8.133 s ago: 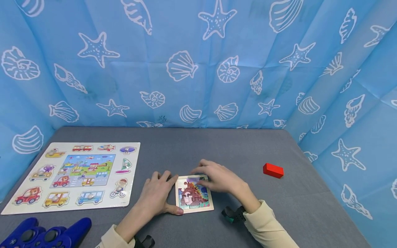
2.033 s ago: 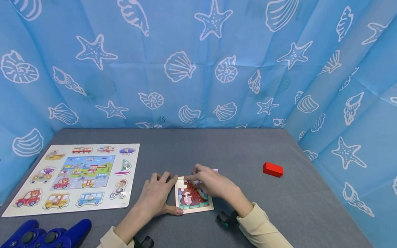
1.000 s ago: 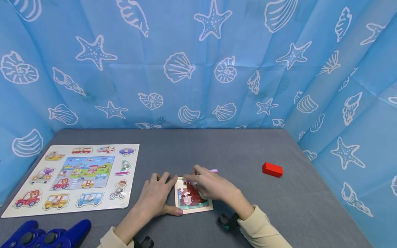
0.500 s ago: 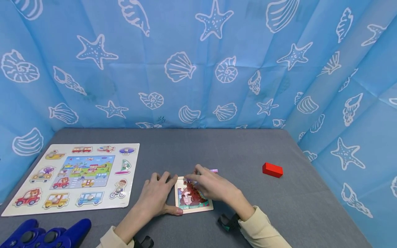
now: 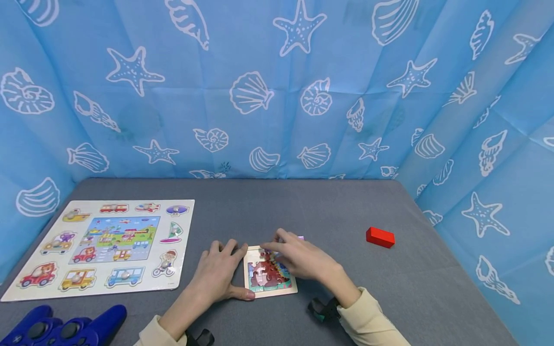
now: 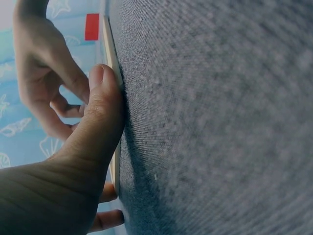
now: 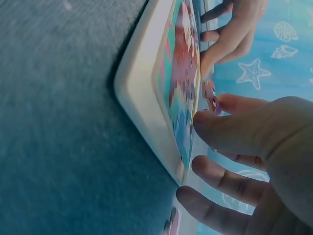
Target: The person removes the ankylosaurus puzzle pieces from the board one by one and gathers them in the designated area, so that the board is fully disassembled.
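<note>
A small wooden jigsaw puzzle (image 5: 271,276) with a red-brown dinosaur picture lies in its pale frame on the table. My left hand (image 5: 220,270) holds it from the left, thumb at the near edge and index finger at the far left corner. In the left wrist view the thumb (image 6: 100,105) presses the frame's edge (image 6: 115,58). Over the far right part is my right hand (image 5: 303,254). Its thumb and index finger pinch an orange puzzle piece (image 7: 210,97), as the right wrist view shows. Bare wood shows at the tray's upper left.
Another loose puzzle piece (image 5: 300,237) lies just beyond the frame, partly behind the right hand. A large peg puzzle board (image 5: 183,250) lies at left, with a blue game controller (image 5: 71,329) nearer. A red block (image 5: 380,237) sits at right. A blue shell-print curtain (image 5: 277,120) hangs behind.
Since the oldest frame, the right hand has moved to the tray's far edge. In the last half second it has shifted slightly right, uncovering more of the picture. The left hand stays in place.
</note>
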{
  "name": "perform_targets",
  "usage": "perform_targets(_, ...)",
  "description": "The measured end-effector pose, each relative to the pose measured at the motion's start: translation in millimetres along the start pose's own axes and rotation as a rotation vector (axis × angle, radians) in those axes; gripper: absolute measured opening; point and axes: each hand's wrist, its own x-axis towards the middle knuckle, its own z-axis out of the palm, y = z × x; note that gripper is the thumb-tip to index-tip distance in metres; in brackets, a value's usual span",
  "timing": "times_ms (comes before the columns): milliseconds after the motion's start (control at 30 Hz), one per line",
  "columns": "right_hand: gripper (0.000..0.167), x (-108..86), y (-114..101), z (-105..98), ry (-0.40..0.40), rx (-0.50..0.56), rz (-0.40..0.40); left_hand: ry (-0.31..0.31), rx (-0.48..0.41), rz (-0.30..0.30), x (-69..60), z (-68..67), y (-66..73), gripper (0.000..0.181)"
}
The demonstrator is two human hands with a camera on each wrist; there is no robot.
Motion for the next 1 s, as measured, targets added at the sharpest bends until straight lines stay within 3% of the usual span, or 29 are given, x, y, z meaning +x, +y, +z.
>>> perform_targets(500,0.042,-16.6,17,-14,0.023,-0.028,0.077,-0.006,-0.003,-0.015,-0.9,-0.9,1.0,0.111)
perform_targets(1000,0.04,-41.8,50,-25,0.054,-0.068,0.218,-0.01,-0.02,-0.01,-1.5,-0.7,0.2,0.112)
